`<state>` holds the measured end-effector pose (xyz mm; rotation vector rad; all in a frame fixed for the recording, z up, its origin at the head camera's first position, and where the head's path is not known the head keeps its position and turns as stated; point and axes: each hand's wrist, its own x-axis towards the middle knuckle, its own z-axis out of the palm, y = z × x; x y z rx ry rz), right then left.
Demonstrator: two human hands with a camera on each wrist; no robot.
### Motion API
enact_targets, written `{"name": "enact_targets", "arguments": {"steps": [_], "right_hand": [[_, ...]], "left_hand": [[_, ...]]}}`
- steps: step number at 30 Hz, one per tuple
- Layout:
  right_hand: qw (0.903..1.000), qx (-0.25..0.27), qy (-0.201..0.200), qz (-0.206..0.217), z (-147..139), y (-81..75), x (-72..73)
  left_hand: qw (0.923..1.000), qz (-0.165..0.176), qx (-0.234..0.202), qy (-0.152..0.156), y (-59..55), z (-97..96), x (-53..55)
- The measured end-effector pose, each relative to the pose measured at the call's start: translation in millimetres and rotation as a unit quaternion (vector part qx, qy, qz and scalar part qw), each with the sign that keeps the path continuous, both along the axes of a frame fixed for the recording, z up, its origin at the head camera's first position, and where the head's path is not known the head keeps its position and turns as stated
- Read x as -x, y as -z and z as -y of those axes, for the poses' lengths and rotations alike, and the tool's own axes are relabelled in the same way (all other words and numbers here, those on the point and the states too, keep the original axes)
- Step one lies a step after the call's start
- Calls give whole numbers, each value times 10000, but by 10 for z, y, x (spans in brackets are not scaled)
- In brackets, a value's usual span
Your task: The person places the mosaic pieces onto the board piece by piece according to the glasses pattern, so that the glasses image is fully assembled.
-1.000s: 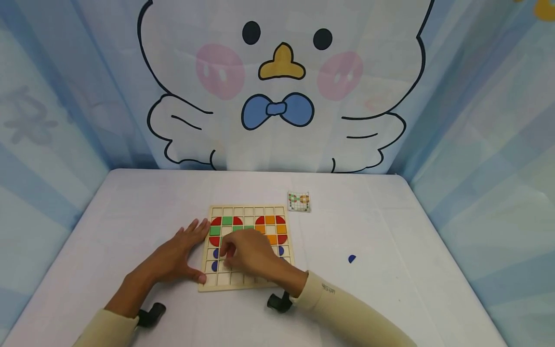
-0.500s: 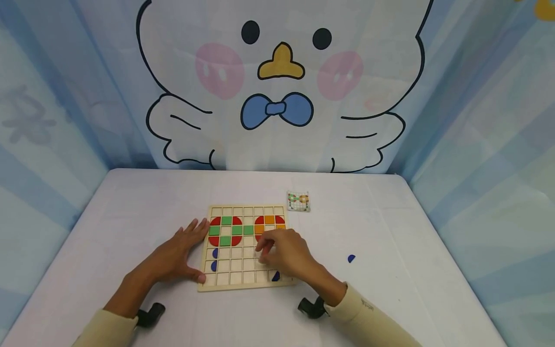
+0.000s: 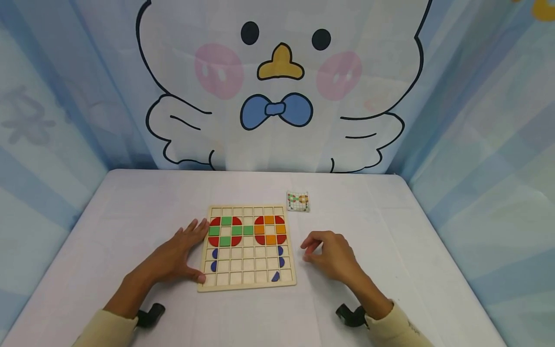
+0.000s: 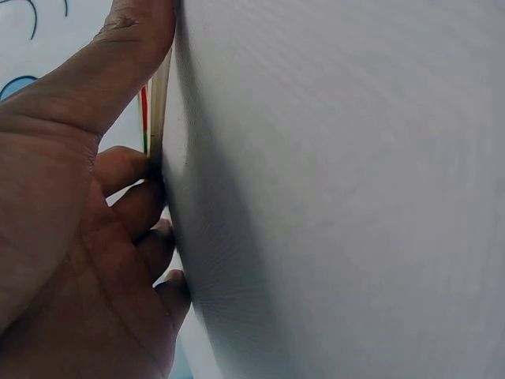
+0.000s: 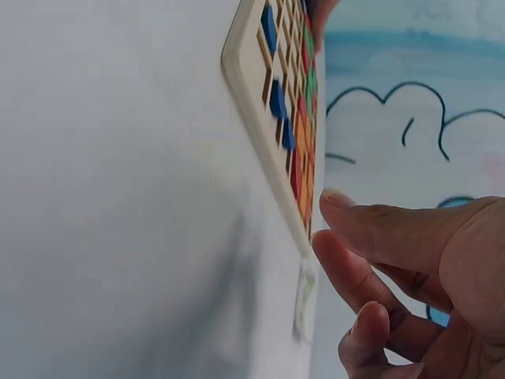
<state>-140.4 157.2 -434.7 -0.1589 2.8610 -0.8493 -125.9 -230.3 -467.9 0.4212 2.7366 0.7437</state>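
Observation:
A wooden grid board (image 3: 243, 287) lies flat on the table in the head view. Red quarter-round pieces (image 3: 213, 221) and green squares (image 3: 225, 220) form a ring at its upper left. Orange squares (image 3: 270, 220) with red corners make another at the upper right. Small blue pieces (image 3: 280, 250) sit in both side columns and at the lower right. Against the board's left edge rests my left hand (image 3: 179, 253), fingers spread, thumb at the near corner. Right of the board hovers my right hand (image 3: 331, 255), fingers loosely bent, thumb and index apart; nothing shows between them in the right wrist view.
A small patterned card (image 3: 298, 201) lies beyond the board's upper right corner. A white cloth (image 3: 143, 193) covers the table. Behind it hangs a curtain (image 3: 277, 140) with a cartoon bird. Each wrist carries a black camera (image 3: 151, 315).
My right hand has moved right, from over the board to the table beside it, uncovering the grid. It now hides the loose blue piece there. My left hand has stayed still.

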Motion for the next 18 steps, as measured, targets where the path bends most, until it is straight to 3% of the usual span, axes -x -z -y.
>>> {"name": "enact_targets", "arguments": {"steps": [6,18], "right_hand": [[9993,-227,287,-116,-375,-11,24],[9976,-499,428,-235,-942,6,-24]], "left_hand": [[10000,32,39,-18,1,-3,-4],[10000,12,53,-15,2,-4,-11]]}}
